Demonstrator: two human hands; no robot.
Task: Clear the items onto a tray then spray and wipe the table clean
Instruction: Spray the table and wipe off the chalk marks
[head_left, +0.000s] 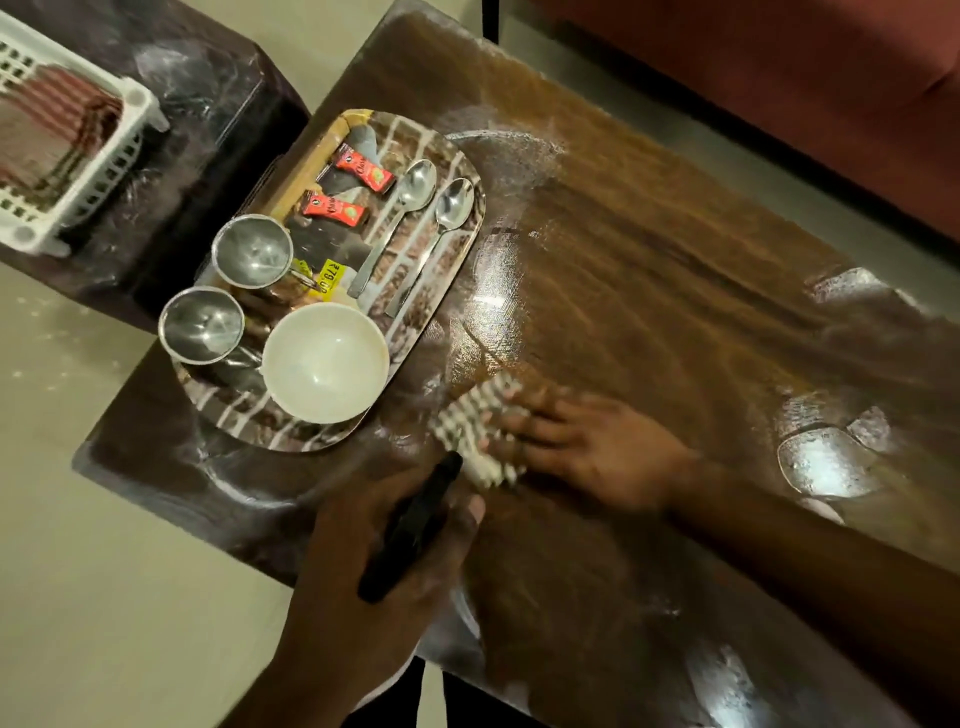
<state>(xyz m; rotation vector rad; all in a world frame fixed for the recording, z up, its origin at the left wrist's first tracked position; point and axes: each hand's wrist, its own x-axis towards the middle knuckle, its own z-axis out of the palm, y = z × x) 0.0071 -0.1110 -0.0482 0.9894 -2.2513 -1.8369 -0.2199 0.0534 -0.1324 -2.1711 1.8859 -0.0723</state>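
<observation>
The checkered cloth (475, 434) is pressed flat against the table (675, 270) under the outstretched fingers of the right hand (587, 452), low in the centre of the frame. It lies just beside the lower right rim of the tray (415, 332), on which the cups, bowl, spoons and sachets are already gathered. The left hand (374, 571), directly below the cloth, is clamped on a dark elongated object (415, 525), presumably the sprayer, though blur prevents certainty. The table's long axis runs from the tray toward the lower right, so the remaining surface is probably best reached by the right hand.
</observation>
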